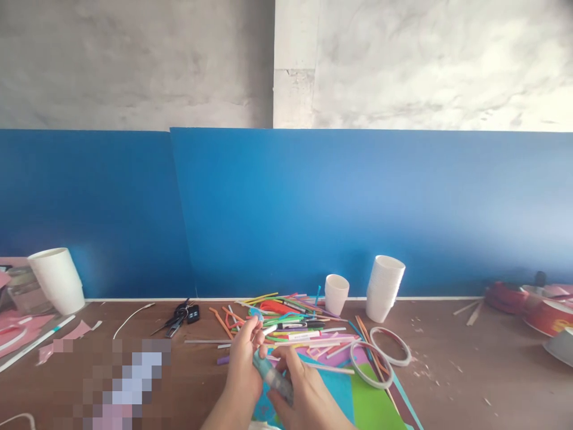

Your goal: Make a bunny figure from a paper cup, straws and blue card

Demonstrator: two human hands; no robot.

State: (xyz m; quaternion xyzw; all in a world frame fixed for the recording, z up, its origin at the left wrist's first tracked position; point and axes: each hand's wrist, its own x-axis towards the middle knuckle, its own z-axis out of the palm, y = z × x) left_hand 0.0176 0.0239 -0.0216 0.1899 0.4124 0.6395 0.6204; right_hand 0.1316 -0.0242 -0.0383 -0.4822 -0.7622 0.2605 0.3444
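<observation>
My left hand [244, 361] pinches a small blue piece [256, 313] at its raised fingertips. In my right hand [302, 385] is a translucent teal and grey tube [274, 377], slanting up towards the left palm. The tube's upper end lies against or just beside my left hand; which, I cannot tell. Below both hands are a blue sheet [333, 388] and a green sheet [373, 397]. Just beyond them spreads a heap of coloured straws [331, 341], with a red-capped white marker [305, 335] on it.
Two tape rolls [370, 382] [405, 359] lie right of the heap. Behind stand a white cup [336, 294] and a cup stack [385, 289], before a blue panel [313, 203]. Keys [183, 315] and another cup stack [58, 280] are leftward. Red bowls [548, 316] sit far right.
</observation>
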